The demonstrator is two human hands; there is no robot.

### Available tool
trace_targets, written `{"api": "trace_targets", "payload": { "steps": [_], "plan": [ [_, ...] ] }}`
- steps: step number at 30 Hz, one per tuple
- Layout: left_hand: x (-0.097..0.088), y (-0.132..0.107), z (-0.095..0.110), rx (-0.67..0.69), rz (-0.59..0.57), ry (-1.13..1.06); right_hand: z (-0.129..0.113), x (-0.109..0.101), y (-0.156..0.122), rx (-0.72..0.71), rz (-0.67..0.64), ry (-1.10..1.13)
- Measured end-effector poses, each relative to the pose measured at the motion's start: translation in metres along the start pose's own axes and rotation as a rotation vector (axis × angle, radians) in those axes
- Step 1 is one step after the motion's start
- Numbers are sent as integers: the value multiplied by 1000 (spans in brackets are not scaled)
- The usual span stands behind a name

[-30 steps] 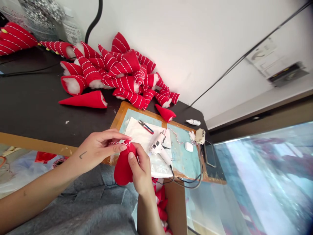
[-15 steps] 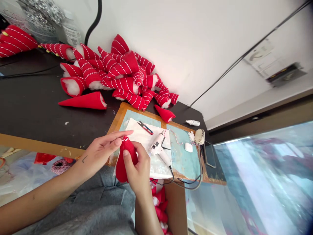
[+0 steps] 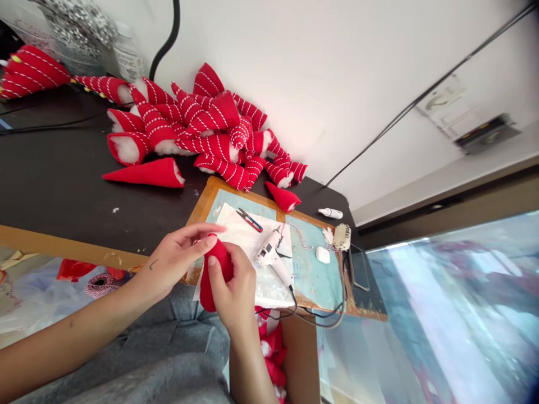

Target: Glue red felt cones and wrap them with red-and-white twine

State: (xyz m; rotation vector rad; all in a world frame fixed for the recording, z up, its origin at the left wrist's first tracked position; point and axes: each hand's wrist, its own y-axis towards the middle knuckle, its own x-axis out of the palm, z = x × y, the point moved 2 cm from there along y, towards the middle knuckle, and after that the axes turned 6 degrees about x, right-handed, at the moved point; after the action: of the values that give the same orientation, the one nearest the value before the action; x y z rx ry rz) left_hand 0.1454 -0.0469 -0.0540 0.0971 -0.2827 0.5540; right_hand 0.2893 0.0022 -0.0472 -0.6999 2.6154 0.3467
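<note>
Clamping a red cone (image 3: 223, 263) in the right hand (image 3: 236, 283), pinching its tip with the left hand (image 3: 179, 255), near the board (image 3: 314, 280)'s front left corner.

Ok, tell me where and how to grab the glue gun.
Grip the glue gun by its white handle, best from the near side: it appears to lie on its side, handle slanting toward the person, nozzle pointing away. Keep clear of the black cord at the handle's end.
</note>
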Motion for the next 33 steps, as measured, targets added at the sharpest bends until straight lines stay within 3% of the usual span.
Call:
{"api": "trace_targets", "payload": {
  "steps": [3,7,13,18,26,33],
  "plan": [
    [-2,3,-6,8,18,57,2,1,3,-39,4,-57],
    [-9,8,-17,-41,-87,16,4,-1,7,-22,-37,-18],
    [-23,9,-26,-29,-74,100,18,2,13,187,-124,315],
    [-28,6,-21,-21,-75,106,22,9,20,210,-147,556],
    [-27,-1,-25,-97,-145,35,21,3,21,271,-182,606],
    [-18,-1,-21,-180,-294,116,10,-4,19,66,-79,353]
  ]
}}
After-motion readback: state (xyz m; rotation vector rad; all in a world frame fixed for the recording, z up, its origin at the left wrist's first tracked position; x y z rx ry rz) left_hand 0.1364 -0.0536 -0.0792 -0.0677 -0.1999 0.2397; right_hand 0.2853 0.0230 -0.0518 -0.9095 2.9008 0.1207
